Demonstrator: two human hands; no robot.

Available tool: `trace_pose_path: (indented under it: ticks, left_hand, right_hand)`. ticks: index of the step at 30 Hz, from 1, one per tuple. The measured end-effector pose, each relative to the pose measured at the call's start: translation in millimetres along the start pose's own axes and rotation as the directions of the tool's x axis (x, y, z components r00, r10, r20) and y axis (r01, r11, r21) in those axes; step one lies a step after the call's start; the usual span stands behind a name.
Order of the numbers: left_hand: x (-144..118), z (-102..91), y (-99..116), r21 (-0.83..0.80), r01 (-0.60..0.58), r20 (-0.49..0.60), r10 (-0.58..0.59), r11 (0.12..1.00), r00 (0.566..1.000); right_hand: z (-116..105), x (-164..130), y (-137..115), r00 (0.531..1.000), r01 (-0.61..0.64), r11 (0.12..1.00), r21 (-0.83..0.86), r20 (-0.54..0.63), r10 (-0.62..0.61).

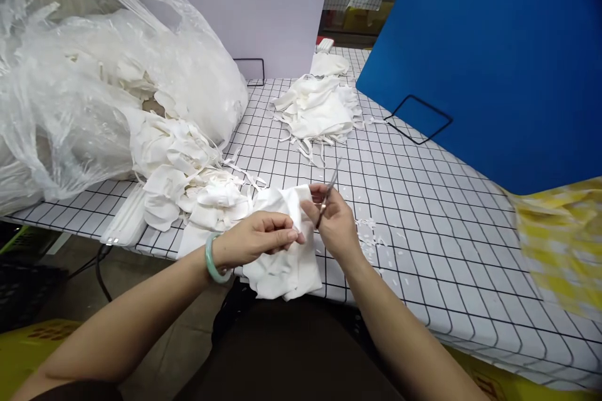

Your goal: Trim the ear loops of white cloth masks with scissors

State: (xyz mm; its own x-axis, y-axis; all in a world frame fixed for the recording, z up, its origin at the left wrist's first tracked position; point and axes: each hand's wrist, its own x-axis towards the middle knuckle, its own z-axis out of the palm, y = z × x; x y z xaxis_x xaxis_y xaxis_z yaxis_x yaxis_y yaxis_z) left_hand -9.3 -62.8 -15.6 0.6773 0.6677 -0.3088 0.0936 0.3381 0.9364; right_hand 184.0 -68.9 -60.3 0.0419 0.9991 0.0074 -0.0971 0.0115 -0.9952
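A white cloth piece (282, 250) is being pinched taut at the table's (423, 200) near edge by the left hand (256, 238), so the small metal snips (328, 195) clasped in the right hand (336, 222) are being given a clean cut.

Two bare forearms, no sleeves showing anywhere along them. Around the wrist of the left hand (256, 239), a smooth, rounded bangle (212, 259) of pale jade green, plain and unmarked. On the right hand (335, 220), no ring, watch or band to be seen. Near the lower edge, dark, nearly black clothing (291, 351) across the lap.
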Motion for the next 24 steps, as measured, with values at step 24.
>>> trace_pose_path:
  ticks: [24]
  left_hand:
    - [5, 44.3, -21, 0.345, -0.425, -0.390, 0.540, 0.837, 0.746]
  right_hand:
    - [-29, -44, -28, 0.963, 0.187, 0.763, -0.618, 0.270, -0.017]
